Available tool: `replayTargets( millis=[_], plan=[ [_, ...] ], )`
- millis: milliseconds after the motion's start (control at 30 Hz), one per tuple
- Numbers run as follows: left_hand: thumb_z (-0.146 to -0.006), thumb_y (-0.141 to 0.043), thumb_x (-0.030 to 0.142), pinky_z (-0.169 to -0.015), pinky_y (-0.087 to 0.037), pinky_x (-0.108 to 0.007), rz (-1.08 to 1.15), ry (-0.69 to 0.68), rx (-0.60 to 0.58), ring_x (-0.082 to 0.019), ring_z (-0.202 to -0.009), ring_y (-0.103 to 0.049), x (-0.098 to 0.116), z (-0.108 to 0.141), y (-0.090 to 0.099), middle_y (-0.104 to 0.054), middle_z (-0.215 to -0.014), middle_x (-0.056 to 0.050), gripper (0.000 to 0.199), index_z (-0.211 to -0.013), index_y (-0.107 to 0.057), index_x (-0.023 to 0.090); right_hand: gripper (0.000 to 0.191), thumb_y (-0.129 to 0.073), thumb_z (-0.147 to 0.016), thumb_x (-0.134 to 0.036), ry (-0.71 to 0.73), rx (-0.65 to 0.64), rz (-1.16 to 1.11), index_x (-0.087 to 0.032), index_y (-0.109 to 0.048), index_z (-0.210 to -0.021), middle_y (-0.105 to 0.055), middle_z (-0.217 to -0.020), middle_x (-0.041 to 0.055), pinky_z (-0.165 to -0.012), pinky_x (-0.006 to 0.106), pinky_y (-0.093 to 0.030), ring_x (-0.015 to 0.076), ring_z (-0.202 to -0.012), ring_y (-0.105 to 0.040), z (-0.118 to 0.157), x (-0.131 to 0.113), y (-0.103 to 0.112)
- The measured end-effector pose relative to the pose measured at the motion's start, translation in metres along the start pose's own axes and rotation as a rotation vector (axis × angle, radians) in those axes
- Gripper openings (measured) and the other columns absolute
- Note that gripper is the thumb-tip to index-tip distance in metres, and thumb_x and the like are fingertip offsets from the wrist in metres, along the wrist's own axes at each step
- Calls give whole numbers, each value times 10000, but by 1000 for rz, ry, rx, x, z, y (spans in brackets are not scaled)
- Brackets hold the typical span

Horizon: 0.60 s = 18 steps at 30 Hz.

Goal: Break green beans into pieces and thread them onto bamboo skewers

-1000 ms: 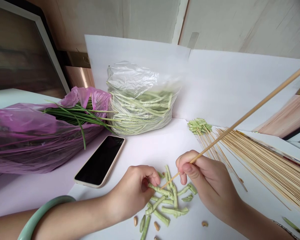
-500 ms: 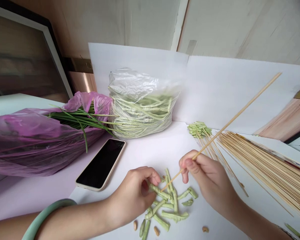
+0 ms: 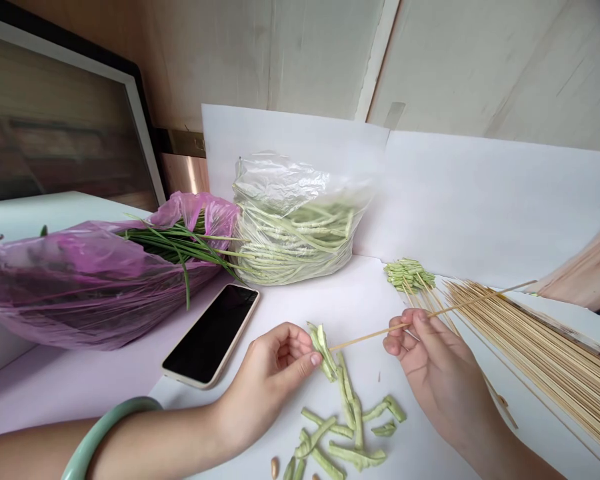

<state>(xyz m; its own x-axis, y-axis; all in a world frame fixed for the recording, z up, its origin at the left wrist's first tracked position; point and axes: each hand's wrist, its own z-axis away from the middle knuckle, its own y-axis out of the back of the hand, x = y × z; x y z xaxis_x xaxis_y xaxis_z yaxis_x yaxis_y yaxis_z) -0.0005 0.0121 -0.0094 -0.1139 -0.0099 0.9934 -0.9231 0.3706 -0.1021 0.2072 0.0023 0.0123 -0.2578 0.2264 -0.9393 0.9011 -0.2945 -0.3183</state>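
Between thumb and fingers, my left hand (image 3: 283, 363) pinches a couple of pale green bean pieces (image 3: 323, 350), held upright side by side above the table. My right hand (image 3: 437, 360) grips a thin bamboo skewer (image 3: 365, 339) near its middle. The skewer's lower left tip meets the bean pieces; whether it has pierced them I cannot tell. Below both hands, several cut bean pieces (image 3: 353, 400) lie scattered on the white surface. A small brown bean seed (image 3: 275, 467) rests near the bottom edge.
Bean-loaded skewers (image 3: 410, 274) lie at the back right, beside a large bundle of bare skewers (image 3: 535, 347). A phone (image 3: 213, 335) lies left of my hands. Behind it are a clear bag of long beans (image 3: 300, 233) and a purple bag of green stalks (image 3: 95, 287).
My left hand has picked up bean pieces from the pile. My right hand has lowered the skewer from a steep slant to nearly level, its tip now at those pieces. The view has shifted slightly.
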Motion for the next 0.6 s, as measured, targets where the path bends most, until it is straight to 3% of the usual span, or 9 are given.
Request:
replayTargets(
  millis=[133, 333, 600],
  plan=[
    [-751, -682, 408, -631, -425, -248, 27, 47, 6, -124, -622, -535, 0, -1, 1, -598, -632, -16, 304, -685, -575, 132, 180, -700, -751, -393, 43, -60, 23, -236, -681, -666, -592, -664, 23, -512, 294, -545, 153, -533, -595, 4, 0, 1],
    [-646, -769, 430, -568, -439, -229, 111, 106, 29, -116, -546, -549, 0, -2, 0, -654, -560, -40, 347, -608, -623, 117, 156, -662, -799, -375, 184, -252, 76, -264, -719, -705, -633, -619, 39, -504, 326, -568, 180, -524, -630, 5, -5, 4],
    [-566, -829, 415, -526, -449, -217, 165, 155, 25, -109, -491, -561, 3, -2, 0, -665, -516, -42, 350, -573, -665, 106, 147, -692, -791, -380, 129, -247, 12, -253, -715, -721, -691, -641, 18, -556, 300, -600, 173, -539, -695, 8, -1, 4]
  ],
)
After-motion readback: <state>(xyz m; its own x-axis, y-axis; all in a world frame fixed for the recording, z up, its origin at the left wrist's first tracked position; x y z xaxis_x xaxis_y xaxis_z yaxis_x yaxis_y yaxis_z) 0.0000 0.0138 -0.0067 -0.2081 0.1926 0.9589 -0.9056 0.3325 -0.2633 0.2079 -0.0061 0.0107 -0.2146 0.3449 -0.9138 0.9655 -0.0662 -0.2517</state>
